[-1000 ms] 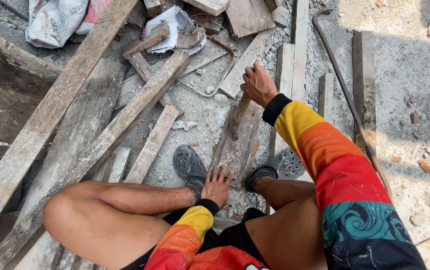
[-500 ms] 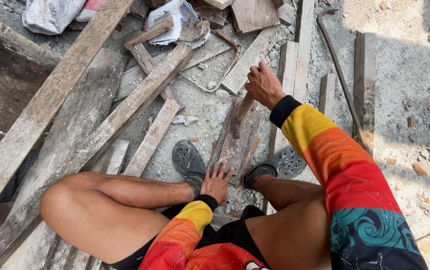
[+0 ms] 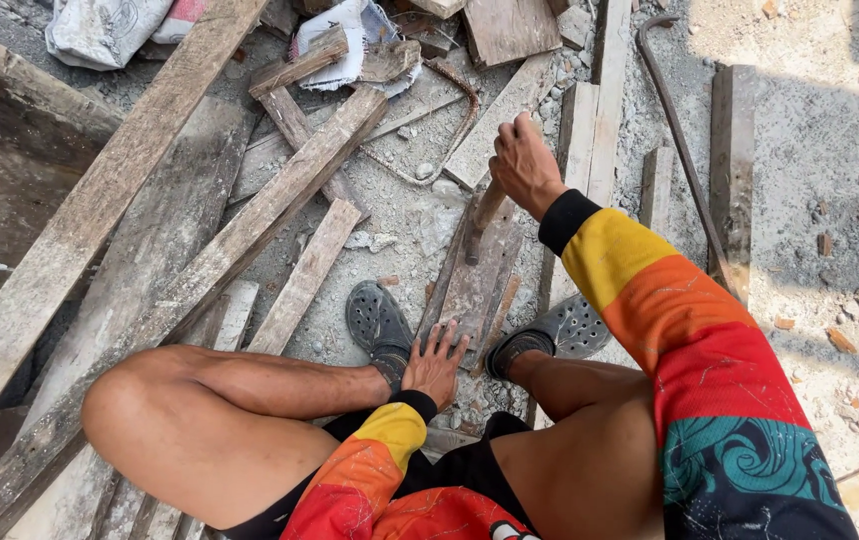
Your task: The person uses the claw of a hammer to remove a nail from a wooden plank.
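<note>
I am squatting over a short weathered board [image 3: 477, 290] that lies on the ground between my feet. My left hand [image 3: 435, 365] presses flat on its near end, fingers spread. My right hand [image 3: 523, 165] is closed around the top of a wooden tool handle [image 3: 483, 218], which slants down towards the far part of the board. The tool's head is hidden by my hand. Grey perforated clogs [image 3: 375, 320] [image 3: 568, 328] sit on either side of the board.
Long rough planks [image 3: 200, 260] cross the ground at left. A bent steel bar [image 3: 685, 160] lies at right beside short wood offcuts [image 3: 655, 190]. White sacks [image 3: 100, 30], a wire stirrup [image 3: 455, 120] and rubble lie at the far side.
My right hand has closed tighter on the handle and tilted it up off the board. My left hand has stayed flat on the board's near end.
</note>
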